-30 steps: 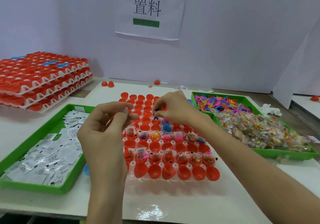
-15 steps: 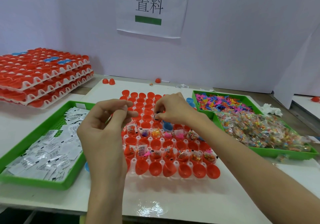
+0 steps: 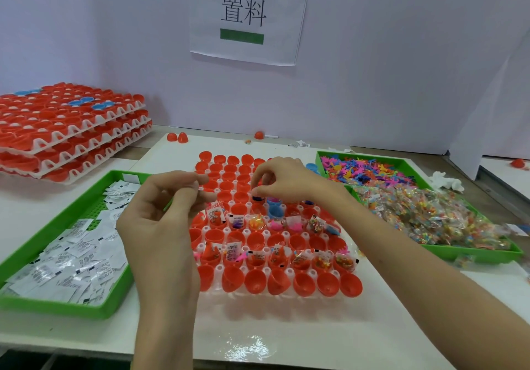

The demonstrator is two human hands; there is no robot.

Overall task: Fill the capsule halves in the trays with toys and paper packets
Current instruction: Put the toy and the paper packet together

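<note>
Red capsule halves [image 3: 304, 283] sit in the white tray [image 3: 219, 269] at the near middle of the surface [image 3: 286, 329], and the second and fourth rows back already carry toys and packets. Left hand [image 3: 160, 220] hovers at the tray's left edge, fingers curled, thumb meeting fingertips; whether that grip has anything in it, I cannot tell. Right hand [image 3: 286, 182] is farther in, grip pinching a small dark toy [image 3: 257, 198] just over a capsule half mid-tray. Paper packets [image 3: 71, 255] lie heaped in the left green tray [image 3: 57, 309], bright toys [image 3: 430, 220] in the right green tray [image 3: 473, 255]. Far left is a stack of loaded trays [image 3: 71, 140], and on the far wall a paper sign [image 3: 246, 17].
</note>
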